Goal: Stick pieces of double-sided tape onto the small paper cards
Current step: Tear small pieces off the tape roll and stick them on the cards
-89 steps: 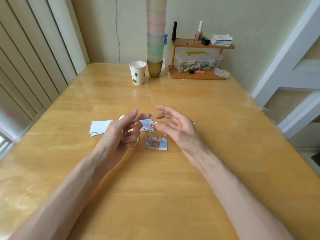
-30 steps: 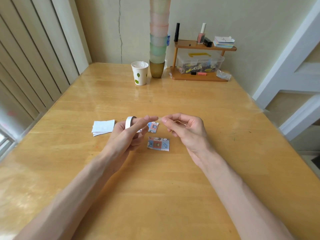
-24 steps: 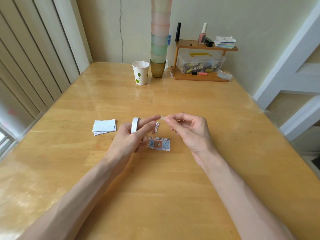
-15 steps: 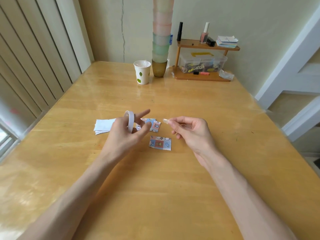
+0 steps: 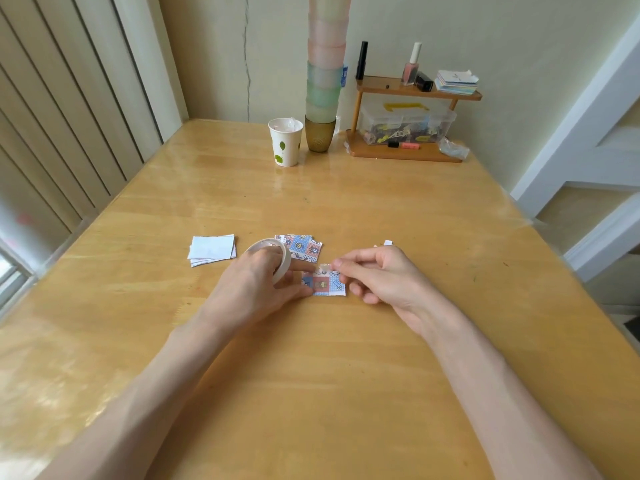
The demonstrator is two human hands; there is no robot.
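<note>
Bare down to the fingers: left hand and right hand uncovered, forearms behind the fingers likewise bare, slender, narrowing at the wrists.

A glossy, honey-coloured wooden table fills most of the view. Behind its far edge rises a pale cream wall, split by a thin vertical crack that runs down towards the table's far-left corner. Tall beige vertical slats line the table's left side. Low beside that same edge, a strip of window lets in daylight, which washes the table's left half in a soft glare. On the table's far-right part, against the wall, stands a small two-tier wooden shelf. Beyond the table's right side are white mouldings with tan surfaces between them, though whether these are floor or panel is unclear.
</note>
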